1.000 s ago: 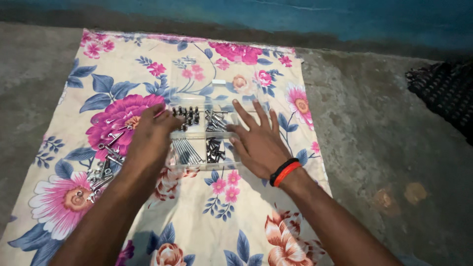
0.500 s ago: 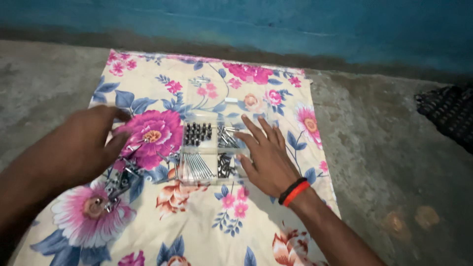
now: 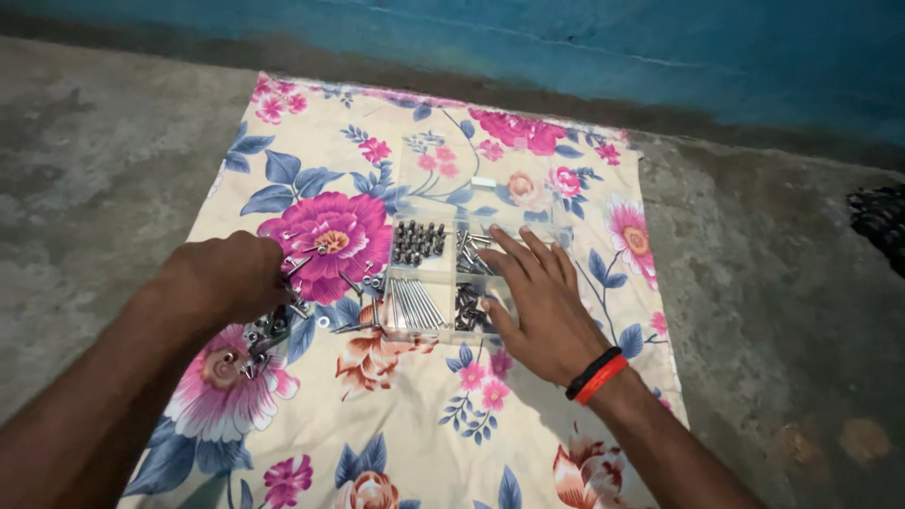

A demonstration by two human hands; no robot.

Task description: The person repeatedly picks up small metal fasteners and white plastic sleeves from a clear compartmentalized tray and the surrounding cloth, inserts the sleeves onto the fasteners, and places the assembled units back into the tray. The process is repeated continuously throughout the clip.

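A clear plastic compartment box (image 3: 426, 285) lies on a floral cloth (image 3: 405, 415), holding dark screws, long nails and other metal fasteners in separate compartments; its open lid (image 3: 443, 170) lies flat behind it. My right hand (image 3: 535, 303), with red and black bands on the wrist, rests flat with fingers spread on the box's right side. My left hand (image 3: 226, 278) is curled over a loose pile of screws and bolts (image 3: 273, 330) on the cloth left of the box; its fingertips are hidden, so what they grip is unclear.
The cloth lies on a rough grey concrete floor (image 3: 782, 283). A blue wall (image 3: 660, 47) runs along the back. A dark woven object (image 3: 881, 221) sits at the far right edge.
My left hand moved from above the box out to the left, onto the loose pile of screws. My right hand stayed on the box's right side.
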